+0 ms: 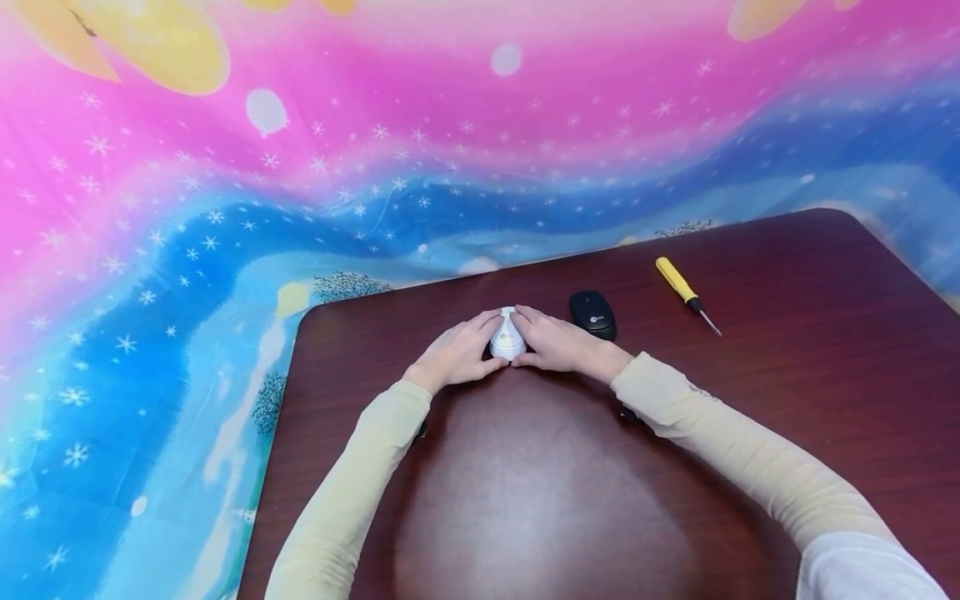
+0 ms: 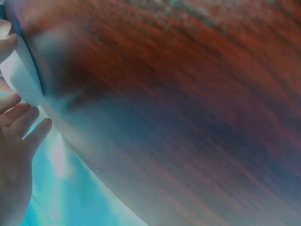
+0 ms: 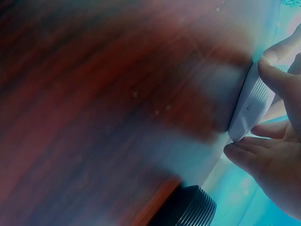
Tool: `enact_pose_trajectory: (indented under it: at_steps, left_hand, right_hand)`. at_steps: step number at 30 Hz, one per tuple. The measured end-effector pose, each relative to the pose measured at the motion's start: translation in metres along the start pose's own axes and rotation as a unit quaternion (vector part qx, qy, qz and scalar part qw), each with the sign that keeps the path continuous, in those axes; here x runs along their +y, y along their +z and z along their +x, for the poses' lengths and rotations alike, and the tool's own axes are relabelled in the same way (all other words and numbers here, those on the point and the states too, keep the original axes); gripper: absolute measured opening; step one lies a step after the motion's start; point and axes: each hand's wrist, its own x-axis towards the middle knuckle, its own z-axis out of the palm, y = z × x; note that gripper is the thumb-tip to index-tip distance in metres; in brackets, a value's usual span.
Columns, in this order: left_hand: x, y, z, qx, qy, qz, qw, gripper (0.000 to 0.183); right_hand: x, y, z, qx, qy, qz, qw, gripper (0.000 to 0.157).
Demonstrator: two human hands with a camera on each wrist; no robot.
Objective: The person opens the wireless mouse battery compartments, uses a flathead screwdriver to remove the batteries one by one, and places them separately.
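A white computer mouse (image 1: 507, 342) sits on the dark wooden table between both hands, close to the far edge. From its left side my left hand (image 1: 459, 348) holds it, thumb at the near end and fingers toward the far end. My right hand (image 1: 557, 342) grips the other side in the same manner. The ribbed side of the white mouse (image 2: 21, 70) shows past the fingers of the left hand (image 2: 16, 165) in the left wrist view. In the right wrist view, thumb and fingers of the right hand (image 3: 277, 157) lie along the white mouse (image 3: 251, 103).
A black computer mouse (image 1: 592, 313) lies just beyond the right hand. Further right is a screwdriver (image 1: 686, 292) with a yellow handle. The reddish-brown table (image 1: 525, 483) ends at a patterned pink and blue cloth (image 1: 450, 150) behind it.
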Motion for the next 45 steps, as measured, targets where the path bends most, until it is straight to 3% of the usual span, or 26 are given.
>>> enact_pose_trajectory:
  at_steps: [13,18,25,32,36,40,42,45]
  left_hand:
    - [0.0,0.006,-0.001,0.009,-0.005,-0.018,0.9998,0.076]
    - [0.0,0.008,-0.002,0.014,-0.015,-0.031,0.9993,0.075]
    - [0.003,0.011,-0.004,0.076,-0.001,-0.057,0.9955,0.059]
    - [0.011,0.013,-0.004,0.149,-0.018,-0.112,0.9823,0.045]
    - [0.02,0.012,-0.004,0.181,-0.052,-0.167,0.9677,0.038]
    - [0.033,0.01,-0.001,0.213,-0.098,-0.236,0.943,0.035]
    - [0.039,0.011,0.0,0.227,-0.123,-0.274,0.9266,0.035]
    - [0.047,0.011,0.002,0.257,-0.155,-0.34,0.8914,0.033]
  right_hand:
    - [0.003,0.004,0.002,-0.002,-0.01,-0.003,1.0,0.083]
    - [0.005,0.0,0.0,-0.011,-0.015,0.028,0.999,0.081]
    - [0.011,-0.005,-0.005,0.028,-0.028,0.089,0.995,0.068]
    - [0.011,-0.003,-0.007,0.096,-0.015,0.153,0.983,0.043]
    - [0.01,-0.001,-0.008,0.143,0.021,0.184,0.972,0.035]
    - [0.006,-0.002,-0.009,0.196,0.08,0.226,0.951,0.031]
    - [0.003,-0.003,-0.01,0.213,0.104,0.257,0.937,0.03]
    - [-0.001,-0.004,-0.012,0.22,0.119,0.313,0.916,0.031]
